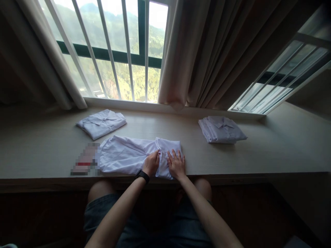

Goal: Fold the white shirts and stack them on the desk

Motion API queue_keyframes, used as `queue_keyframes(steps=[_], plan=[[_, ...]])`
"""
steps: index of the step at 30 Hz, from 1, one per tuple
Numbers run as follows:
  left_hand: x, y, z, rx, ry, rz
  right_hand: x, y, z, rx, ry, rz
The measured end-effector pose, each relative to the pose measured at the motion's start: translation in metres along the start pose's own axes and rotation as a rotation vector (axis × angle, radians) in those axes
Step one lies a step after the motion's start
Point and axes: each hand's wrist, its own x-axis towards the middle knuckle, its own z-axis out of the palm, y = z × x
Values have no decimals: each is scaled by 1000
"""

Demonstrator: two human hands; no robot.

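Observation:
A white shirt lies lengthwise along the front of the wooden ledge, its right end folded over on itself. My left hand, with a dark watch on the wrist, is closed on the edge of that folded part. Flat on the folded end rests my right hand, fingers spread and pressing the cloth. Behind the shirt to the left is a folded white shirt. Farther right sits a stack of folded white shirts.
A pixelated flat item lies at the left end of the shirt. The wooden ledge runs under a barred window with long curtains. My knees are below its front edge.

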Motion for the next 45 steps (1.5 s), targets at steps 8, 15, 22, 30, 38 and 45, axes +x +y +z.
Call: queue_keyframes(steps=[8,15,22,30,38,45], plan=[[21,12,10,-124,9,-309,-1,3,6,-16,19,-6],[19,16,3,-159,81,-295,3,-3,-4,-17,13,6],[14,-8,-13,-169,60,-389,3,-21,-11,-40,-15,-74],[12,0,-19,-140,103,-363,-1,-23,-15,-51,-23,-93],[11,-5,-34,-71,65,-394,3,-25,-23,-1,-69,-116],[4,-1,-42,-130,141,-354,11,-29,-22,5,-53,-129]])
